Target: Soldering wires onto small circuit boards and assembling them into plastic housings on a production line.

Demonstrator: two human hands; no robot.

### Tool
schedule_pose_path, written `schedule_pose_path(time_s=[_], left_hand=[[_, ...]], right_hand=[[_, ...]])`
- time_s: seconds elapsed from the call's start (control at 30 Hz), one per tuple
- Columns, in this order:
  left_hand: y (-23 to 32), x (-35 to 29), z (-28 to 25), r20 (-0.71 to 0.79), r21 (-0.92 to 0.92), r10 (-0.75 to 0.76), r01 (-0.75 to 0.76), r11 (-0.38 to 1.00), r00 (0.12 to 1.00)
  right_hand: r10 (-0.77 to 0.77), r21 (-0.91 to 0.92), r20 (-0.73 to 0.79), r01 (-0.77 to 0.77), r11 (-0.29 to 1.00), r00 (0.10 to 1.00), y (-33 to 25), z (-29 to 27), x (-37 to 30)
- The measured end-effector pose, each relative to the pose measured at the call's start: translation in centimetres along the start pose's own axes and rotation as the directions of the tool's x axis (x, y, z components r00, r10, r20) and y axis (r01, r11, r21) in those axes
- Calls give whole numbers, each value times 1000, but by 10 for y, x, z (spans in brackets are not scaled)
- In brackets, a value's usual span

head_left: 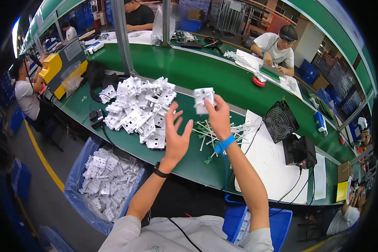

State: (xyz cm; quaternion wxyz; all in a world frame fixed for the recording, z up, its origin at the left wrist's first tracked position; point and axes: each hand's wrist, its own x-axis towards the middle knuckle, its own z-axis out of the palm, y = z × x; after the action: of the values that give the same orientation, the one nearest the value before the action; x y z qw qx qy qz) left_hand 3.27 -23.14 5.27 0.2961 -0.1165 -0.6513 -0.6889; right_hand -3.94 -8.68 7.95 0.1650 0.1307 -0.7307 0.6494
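Pinching a white moulded part [200, 100] between thumb and fingers, a worker's right hand [219, 119] raises it above a green workbench [185, 168], to the right of a heap of similar parts. The thumb presses on the near face; the fingers behind are mostly hidden. The left hand [177, 136] hangs beside it with fingers spread, holding nothing.

The part looks light enough for one hand, probably stiff plastic, its smooth faces perhaps a little slick. Its thin edges and raised bits could chip or snap under a hard squeeze, so the flat middle or two opposite side walls seem the surest places to take hold.

Squarish and matte white, the piece shows small openings and raised ridges, its finer detail too blurred to tell. A blue strap [224, 144] circles the right wrist, a black band [161, 170] the left. Beyond lie the jumbled white heap [136, 107], a bundle of thin white strands [241, 132] and, nearer the worker, a blue-lined bin [73, 176] full of white pieces.
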Motion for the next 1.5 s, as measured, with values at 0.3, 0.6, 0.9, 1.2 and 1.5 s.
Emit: schedule_pose_path(time_s=[0.3, 0.6, 0.9, 1.2, 1.5], left_hand=[[-12, -10, 15, 337, -460, -526, 624, 631, 781], [-10, -10, 12, 354, -214, -599, 686, 696, 718], [2, 7, 32, 344, -21, -368, 399, 917, 864], [14, 27, 56, 494, 52, -280, 294, 954, 823], [3, 25, 75, 573, 155, -349, 321, 934, 741]], right_hand=[[-258, -612, 207, 331, 718, 944, -27, -66, -95], [-253, -461, 814, 846, 267, 523, 5, -84, -121], [5, 29, -45, -4, 1000, 999, -39, -105, -76], [-165, -384, 260, 259, 886, 951, -52, -123, -29], [177, -264, 369, -79, 961, 912, -35, -141, -19]])
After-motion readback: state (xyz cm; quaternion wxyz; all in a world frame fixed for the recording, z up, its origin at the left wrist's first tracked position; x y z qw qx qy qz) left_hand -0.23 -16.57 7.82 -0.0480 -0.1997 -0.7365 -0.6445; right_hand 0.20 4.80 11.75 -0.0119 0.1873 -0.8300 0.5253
